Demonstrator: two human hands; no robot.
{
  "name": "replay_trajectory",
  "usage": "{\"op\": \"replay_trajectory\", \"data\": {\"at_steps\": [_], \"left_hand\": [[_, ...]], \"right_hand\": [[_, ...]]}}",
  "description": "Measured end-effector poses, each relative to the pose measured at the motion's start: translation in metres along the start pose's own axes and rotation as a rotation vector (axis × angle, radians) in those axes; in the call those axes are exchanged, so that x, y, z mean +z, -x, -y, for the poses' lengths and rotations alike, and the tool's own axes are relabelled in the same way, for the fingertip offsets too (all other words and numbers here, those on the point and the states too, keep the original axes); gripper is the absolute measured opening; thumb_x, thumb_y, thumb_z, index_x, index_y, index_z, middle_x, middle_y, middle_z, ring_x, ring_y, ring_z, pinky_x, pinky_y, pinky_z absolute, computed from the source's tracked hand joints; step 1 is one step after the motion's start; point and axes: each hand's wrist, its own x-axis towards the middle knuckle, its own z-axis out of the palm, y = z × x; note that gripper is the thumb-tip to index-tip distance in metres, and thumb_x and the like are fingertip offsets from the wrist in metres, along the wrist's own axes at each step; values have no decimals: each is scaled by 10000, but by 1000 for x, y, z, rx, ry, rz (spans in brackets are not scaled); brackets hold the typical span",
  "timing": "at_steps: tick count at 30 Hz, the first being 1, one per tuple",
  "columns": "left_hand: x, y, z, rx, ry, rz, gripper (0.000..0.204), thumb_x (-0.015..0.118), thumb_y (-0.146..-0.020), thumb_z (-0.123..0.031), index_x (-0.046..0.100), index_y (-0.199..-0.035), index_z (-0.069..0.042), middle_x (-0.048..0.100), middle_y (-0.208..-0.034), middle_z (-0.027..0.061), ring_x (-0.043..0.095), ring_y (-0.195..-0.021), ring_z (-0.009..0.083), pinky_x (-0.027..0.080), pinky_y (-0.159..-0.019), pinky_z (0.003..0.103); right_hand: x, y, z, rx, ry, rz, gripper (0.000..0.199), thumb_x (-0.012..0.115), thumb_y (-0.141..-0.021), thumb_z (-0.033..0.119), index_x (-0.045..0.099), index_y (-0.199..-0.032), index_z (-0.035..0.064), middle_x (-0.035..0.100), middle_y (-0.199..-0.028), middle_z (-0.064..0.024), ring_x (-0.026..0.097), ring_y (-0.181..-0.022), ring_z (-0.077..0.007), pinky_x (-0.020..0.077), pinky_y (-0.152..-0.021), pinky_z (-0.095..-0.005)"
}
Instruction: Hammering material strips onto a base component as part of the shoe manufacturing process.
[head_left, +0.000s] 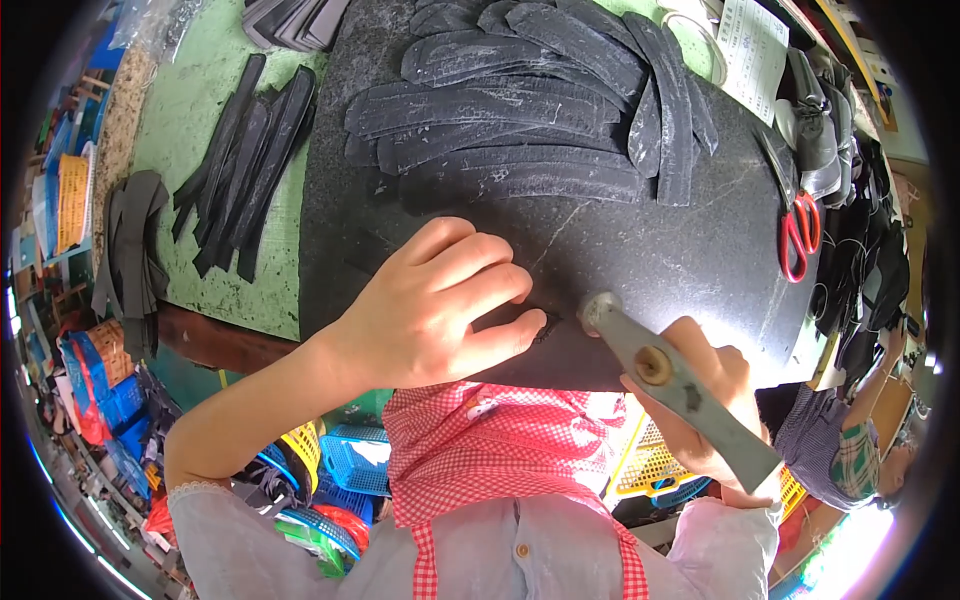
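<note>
My left hand (450, 300) rests low on a dark work mat (660, 245), fingers curled in and thumb pressed down. Under its fingertips is something black that barely stands out from the mat, so I cannot make out its kind. In my right hand (728, 385) is a hammer (690, 392) with a grey metal head, one face pointing toward the left hand's thumb. The end of its wooden handle shows in the head's eye; the rest is hidden. Beyond both hands lies a heap of black curved strips (490, 110) with pale scuffs.
Red-handled scissors (796, 225) lie at the mat's right side, near a paper sheet (752, 50) and a tape roll (695, 45). More dark strips (250, 165) lie on the green tabletop at left. Plastic baskets (355, 455) stand below; another person (835, 440) is at right.
</note>
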Motion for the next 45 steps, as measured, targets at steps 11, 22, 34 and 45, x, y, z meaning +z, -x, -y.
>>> {"op": "replay_trajectory", "data": {"at_steps": [11,22,34,45], "left_hand": [[-18,-8,3,-128,86,25,287,881,-708,-205,812,-986,-204,651,-981,-35,622,-977,207,473,-869,421],[-14,14,14,-47,42,-66,169,811,-785,-255,731,-902,-163,628,-992,-1,604,-1070,248,492,-895,417],[-28,31,31,-78,94,-72,168,838,-811,-261,765,-942,-185,628,-999,-12,601,-1058,225,476,-911,417],[-60,44,41,-141,4,-23,158,858,-763,-227,779,-900,-221,651,-971,-28,620,-1016,222,502,-835,396]], "right_hand": [[10,-20,-2,-205,135,61,234,675,-874,47,522,-1051,41,590,-704,-133,661,-616,-366,546,-569,-453],[9,-39,20,-215,-50,33,174,714,-969,59,549,-1022,41,633,-724,-219,682,-724,-494,490,-539,-493],[21,-57,22,-239,-11,185,429,722,-1017,148,575,-1398,18,755,-1055,-243,783,-916,-361,583,-715,-423],[13,-91,49,-228,-93,160,166,694,-985,50,540,-1042,25,610,-766,-232,655,-720,-499,471,-559,-508]]}}
